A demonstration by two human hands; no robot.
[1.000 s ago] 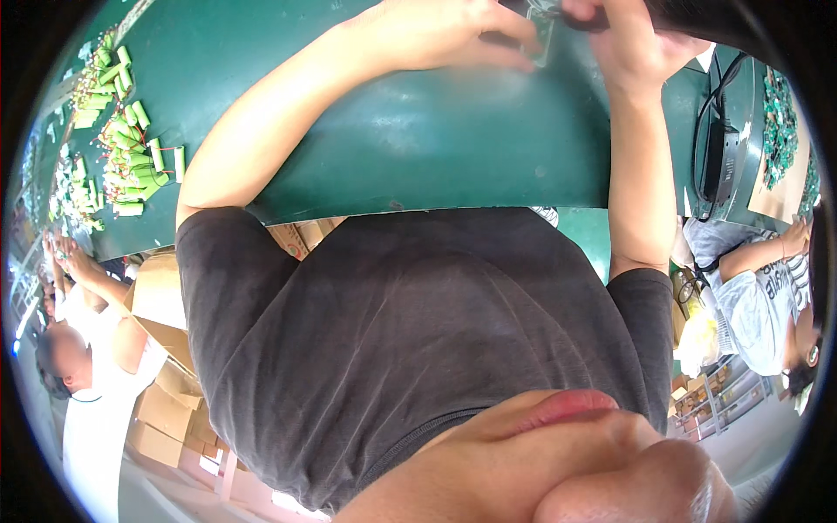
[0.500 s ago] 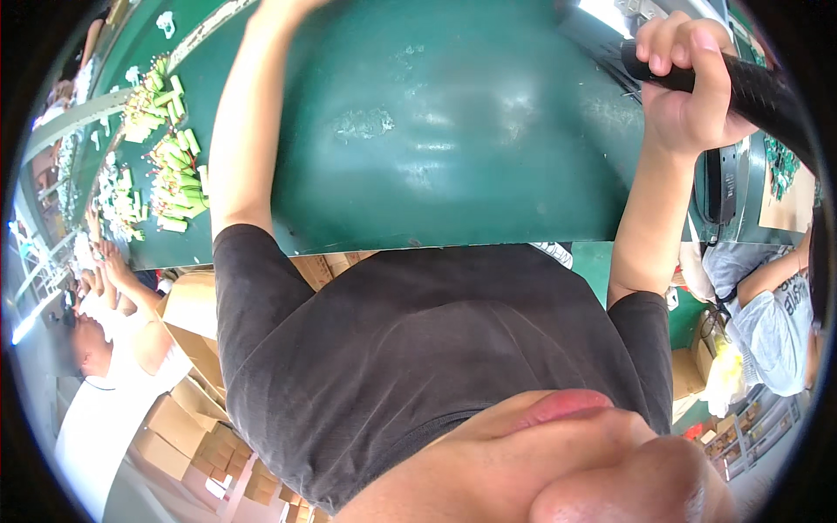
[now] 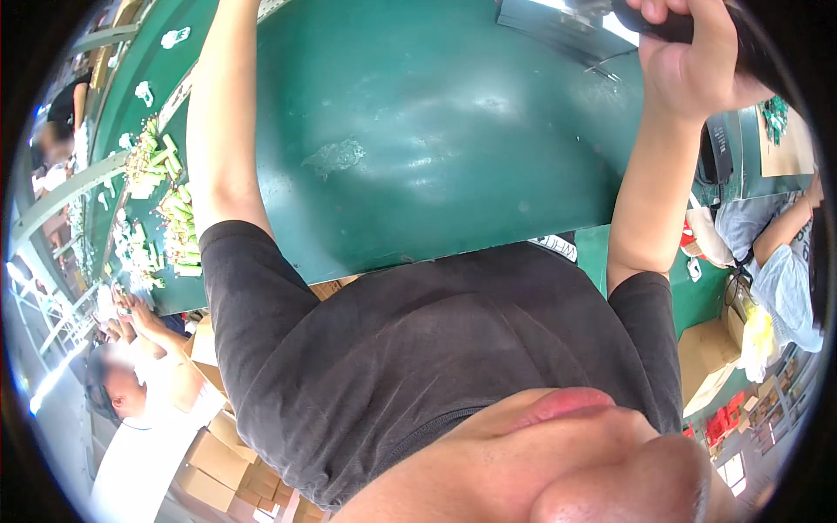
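Observation:
At the upper right, my right hand is closed, its fingers wrapped round a thick black bar whose kind I cannot make out. The bar runs toward the right rim of the picture, and the top of the hand is cut off. My left forearm reaches up over the green tabletop and leaves at the upper edge, so the left hand is out of sight. Left of that arm lies a heap of light-green cylinders with thin wires, perhaps battery cells.
Small white parts lie on the far-left green surface. A dark device sits beside my right forearm, near a brown sheet with small green pieces. Co-workers sit at both sides. Cardboard boxes stand below table level.
The whole view has shifted and tilted. My right hand now sits higher, partly cut off, still round the black bar. The left wrist has passed beyond the upper edge.

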